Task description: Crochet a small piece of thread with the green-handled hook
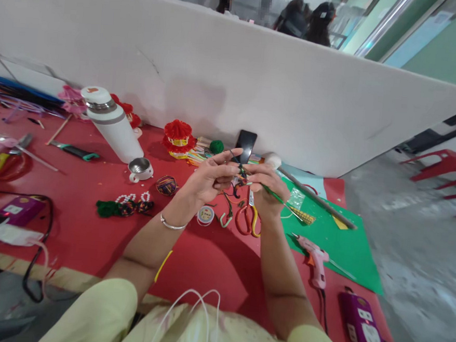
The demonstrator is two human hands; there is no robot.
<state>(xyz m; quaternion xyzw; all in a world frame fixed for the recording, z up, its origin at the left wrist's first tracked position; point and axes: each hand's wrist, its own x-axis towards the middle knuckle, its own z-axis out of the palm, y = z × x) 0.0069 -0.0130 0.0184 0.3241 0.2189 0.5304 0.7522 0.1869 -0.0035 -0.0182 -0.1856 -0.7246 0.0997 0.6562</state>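
My left hand (208,179) pinches a small dark piece of crochet (242,171), with a strand of yarn running over the raised index finger. Opposite it, my right hand (268,187) grips a green-handled crochet hook (276,197), its tip meeting the piece between my fingers. Dark yarn dangles below the hands. Under them on the red table lie red and yellow scissors (248,220) and a small round tin or spool (205,215). Left of my wrist sits a multicolour yarn ball (167,185). A green and dark beaded yarn piece (126,206) lies farther left.
A white bottle (112,126) and a metal cup (140,170) stand at left. Behind my hands are a phone (246,143) and a red fringed ornament (179,137). A pink glue gun (315,258) and purple power box (363,324) lie right. A white partition (295,97) rises behind.
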